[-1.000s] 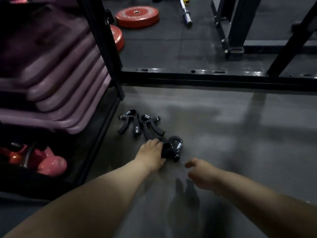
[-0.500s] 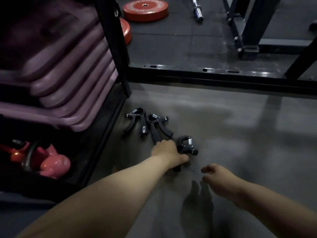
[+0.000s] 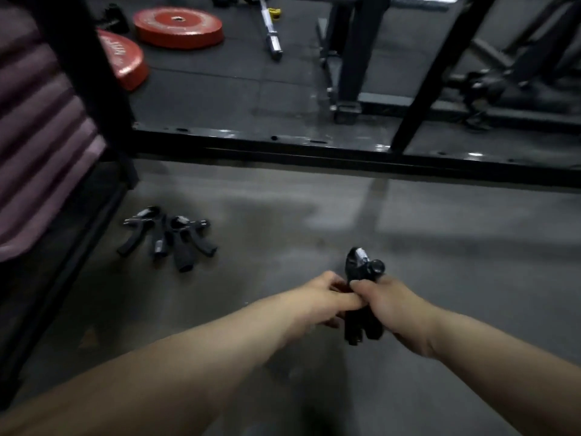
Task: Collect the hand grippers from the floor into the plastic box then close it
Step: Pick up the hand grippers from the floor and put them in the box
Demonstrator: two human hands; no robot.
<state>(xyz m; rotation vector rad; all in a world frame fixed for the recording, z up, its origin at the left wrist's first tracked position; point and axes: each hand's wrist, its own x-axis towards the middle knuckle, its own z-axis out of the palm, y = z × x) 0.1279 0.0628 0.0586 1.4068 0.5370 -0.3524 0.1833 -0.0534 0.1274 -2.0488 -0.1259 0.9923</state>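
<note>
Reaching in from the bottom edge of the frame on bare forearms, with the left hand [image 3: 323,298] and the right hand [image 3: 388,305] meeting just right of centre, both closing around one black hand gripper [image 3: 361,278]: right hand wrapping the handles, left hand pinching them from the other side, handle ends poking out below the fists, coil spring and round knob showing above the knuckles. Leaving bare grey floor [image 3: 424,262] lying open to the right of the hands and beyond them, smooth, dully shining, streaked with long shadows. Resting on that floor at centre left, well apart from the hands, two more hand grippers [image 3: 169,237], black, handles splayed toward the camera, touching one another, blurred. Crowding the left edge, a dark rack upright [image 3: 94,89] with stacked purple mats [image 3: 41,136] on it, its low base running just beside the grippers. Closing off the far side of the open strip, a black steel floor beam [image 3: 314,149] crossing the whole width. Lying beyond it on darker matting, in the upper left, two red weight plates [image 3: 179,26], a barbell end [image 3: 272,42] at upper centre, and machine legs [image 3: 349,73] at upper right.
</note>
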